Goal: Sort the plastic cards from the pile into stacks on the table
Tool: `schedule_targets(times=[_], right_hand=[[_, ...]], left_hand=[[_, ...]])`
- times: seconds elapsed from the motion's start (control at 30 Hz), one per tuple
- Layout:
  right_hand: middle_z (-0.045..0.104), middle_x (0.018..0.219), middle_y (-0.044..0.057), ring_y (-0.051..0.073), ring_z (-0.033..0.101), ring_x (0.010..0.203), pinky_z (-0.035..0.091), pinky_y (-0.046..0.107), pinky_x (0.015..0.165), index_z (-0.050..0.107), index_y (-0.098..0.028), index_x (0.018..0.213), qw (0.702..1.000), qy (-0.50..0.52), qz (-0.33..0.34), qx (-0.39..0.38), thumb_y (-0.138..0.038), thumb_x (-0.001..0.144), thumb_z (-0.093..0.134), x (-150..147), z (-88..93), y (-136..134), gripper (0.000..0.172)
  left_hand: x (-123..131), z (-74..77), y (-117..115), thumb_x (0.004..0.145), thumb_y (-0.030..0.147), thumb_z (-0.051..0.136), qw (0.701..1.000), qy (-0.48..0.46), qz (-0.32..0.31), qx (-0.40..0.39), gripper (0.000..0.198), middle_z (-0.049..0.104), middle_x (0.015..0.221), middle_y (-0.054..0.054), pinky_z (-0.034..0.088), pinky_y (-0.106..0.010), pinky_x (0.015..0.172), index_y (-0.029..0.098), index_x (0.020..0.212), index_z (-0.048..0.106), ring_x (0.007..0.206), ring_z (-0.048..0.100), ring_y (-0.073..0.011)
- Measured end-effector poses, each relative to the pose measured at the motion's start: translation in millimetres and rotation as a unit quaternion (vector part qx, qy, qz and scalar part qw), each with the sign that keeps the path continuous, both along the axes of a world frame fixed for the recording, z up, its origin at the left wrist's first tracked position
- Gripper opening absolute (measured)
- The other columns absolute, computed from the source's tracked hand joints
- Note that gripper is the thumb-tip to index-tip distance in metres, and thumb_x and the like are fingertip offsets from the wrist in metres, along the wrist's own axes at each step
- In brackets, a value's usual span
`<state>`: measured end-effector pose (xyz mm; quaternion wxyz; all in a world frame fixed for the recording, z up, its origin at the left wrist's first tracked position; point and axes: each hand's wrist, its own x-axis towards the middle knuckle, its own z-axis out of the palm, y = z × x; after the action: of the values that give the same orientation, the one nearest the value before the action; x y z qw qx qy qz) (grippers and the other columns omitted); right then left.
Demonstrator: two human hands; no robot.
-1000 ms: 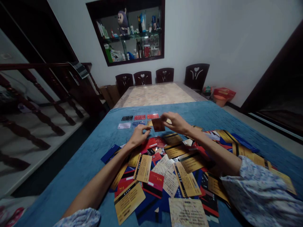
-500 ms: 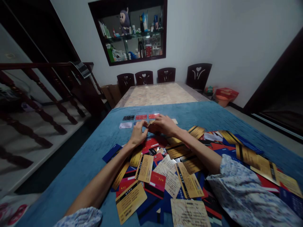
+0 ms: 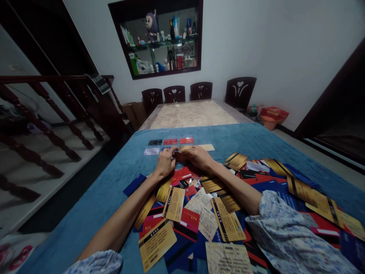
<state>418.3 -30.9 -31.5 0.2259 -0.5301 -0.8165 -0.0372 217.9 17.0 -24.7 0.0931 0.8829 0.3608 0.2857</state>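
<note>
My left hand (image 3: 165, 164) and my right hand (image 3: 197, 157) meet low over the blue cloth (image 3: 97, 201), fingertips together on a dark red card (image 3: 179, 155) that they mostly hide. Both hands have bent fingers closed on it. Just beyond them lies a row of a black card (image 3: 154, 142) and two red cards (image 3: 178, 141), with a white card (image 3: 151, 151) and a gold card (image 3: 205, 147) in the row nearer me. Under my forearms spreads a loose pile of gold, red, blue and white cards (image 3: 199, 217).
The cloth covers the near end of a long marble-topped table (image 3: 189, 113) with dark chairs (image 3: 238, 91) at the far end. A dark wooden stair railing (image 3: 57, 114) runs on the left. A wall niche of bottles (image 3: 162, 38) and a red basin (image 3: 273, 113) are further off.
My right hand has carried the dark red card down from the air to the cloth. My left hand has moved up to meet it, and both now rest on the card.
</note>
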Motion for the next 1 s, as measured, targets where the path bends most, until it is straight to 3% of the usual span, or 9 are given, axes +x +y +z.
schedule_targets(times=[0.2,0.43,0.77,1.0], right_hand=[[0.069,0.124,0.011,0.025,0.062,0.112,0.044,0.032,0.086,0.054,-0.022,0.134,0.997,-0.014,-0.057,-0.048,-0.012,0.086,0.06,-1.9,4.6,-9.4,0.05],[0.064,0.122,0.013,0.024,0.061,0.108,0.043,0.031,0.084,0.051,-0.02,0.136,0.993,-0.034,-0.071,-0.09,-0.016,0.087,0.057,-5.8,10.2,-14.4,0.05],[0.057,0.112,0.01,0.025,0.054,0.104,0.043,0.034,0.085,0.052,-0.022,0.135,0.997,-0.004,-0.049,-0.063,-0.026,0.081,0.069,2.7,5.9,-3.3,0.057],[0.055,0.12,0.014,0.027,0.052,0.109,0.044,0.035,0.085,0.052,-0.02,0.136,0.995,-0.047,-0.058,-0.07,-0.03,0.084,0.068,4.5,26.9,-5.7,0.055]], left_hand=[[-4.0,1.3,2.6,0.078,0.004,0.055,0.998,0.057,0.02,-0.025,0.04,0.065,0.096,-0.005,0.045,-0.038,0.093,0.021,0.115,0.058,0.098,0.058,-0.0239],[-5.9,3.0,0.9,0.078,0.007,0.056,0.993,0.109,0.022,-0.039,0.043,0.067,0.101,-0.007,0.045,-0.04,0.092,0.021,0.119,0.055,0.098,0.058,-0.0263],[-5.0,4.7,6.2,0.077,0.01,0.057,0.995,0.067,0.024,-0.067,0.044,0.069,0.108,-0.007,0.045,-0.042,0.095,0.021,0.119,0.056,0.099,0.06,-0.0248],[-2.2,15.5,11.7,0.073,0.017,0.064,0.996,0.065,0.011,-0.068,0.048,0.069,0.108,-0.007,0.045,-0.043,0.097,0.021,0.12,0.059,0.103,0.059,-0.026]])
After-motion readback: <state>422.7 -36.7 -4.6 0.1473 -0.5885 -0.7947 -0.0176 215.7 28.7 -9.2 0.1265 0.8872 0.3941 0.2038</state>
